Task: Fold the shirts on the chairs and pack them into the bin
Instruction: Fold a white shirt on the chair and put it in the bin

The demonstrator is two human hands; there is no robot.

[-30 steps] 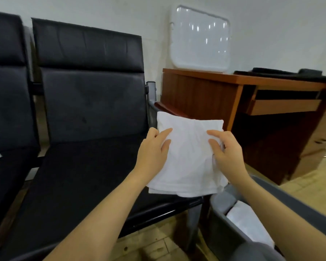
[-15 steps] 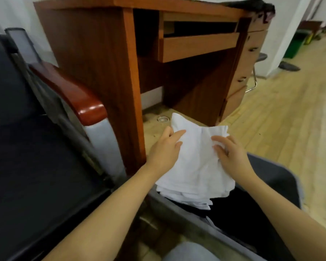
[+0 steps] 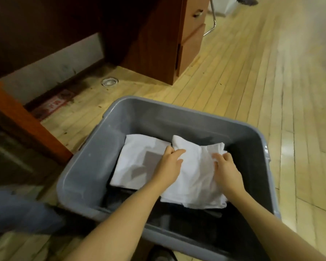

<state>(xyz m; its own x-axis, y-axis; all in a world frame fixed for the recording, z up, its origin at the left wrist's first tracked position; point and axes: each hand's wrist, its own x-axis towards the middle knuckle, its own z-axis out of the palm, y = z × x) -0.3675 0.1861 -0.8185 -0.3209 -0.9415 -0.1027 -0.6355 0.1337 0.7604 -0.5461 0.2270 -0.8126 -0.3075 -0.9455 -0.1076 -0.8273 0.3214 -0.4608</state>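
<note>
A folded white shirt (image 3: 195,172) is inside the grey bin (image 3: 83,166), on the right half. My left hand (image 3: 167,164) grips its left edge and my right hand (image 3: 227,170) grips its right edge. Another folded white shirt (image 3: 137,162) lies flat in the bin to the left, partly under the held one. Dark cloth shows at the bin's bottom near me. The chairs are out of view.
The bin stands on a light wooden floor (image 3: 252,81). A brown wooden desk with a drawer unit (image 3: 190,34) stands behind it, and its orange side panel (image 3: 26,125) is at the left. A round floor fitting (image 3: 109,81) sits under the desk.
Both hands have carried the folded white shirt from above the chair seat, past the desk, down into the bin. My view has swung right and down onto the bin.
</note>
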